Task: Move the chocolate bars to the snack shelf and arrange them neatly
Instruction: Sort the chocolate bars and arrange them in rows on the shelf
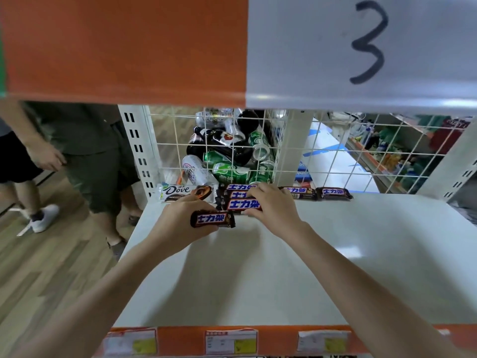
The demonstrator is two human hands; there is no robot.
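Observation:
On the white shelf board [335, 254] several brown Snickers bars lie along the back edge by the wire mesh. My left hand [180, 223] grips one Snickers bar [213, 219] just above the shelf, left of centre. My right hand [271, 205] rests on a small stack of Snickers bars [242, 200], fingers curled over the front one. Two more bars, one [299, 193] and another [334, 193], lie flat to the right in a row. A white Dove bar [187, 193] lies at the back left corner.
Behind the wire mesh [335, 156] is a heap of cans and dark bottles [227, 151]. An orange and grey shelf front marked 3 [369, 42] hangs overhead. Two people [85, 156] stand at the left on the wooden floor. Price labels [231, 341] line the shelf's front edge.

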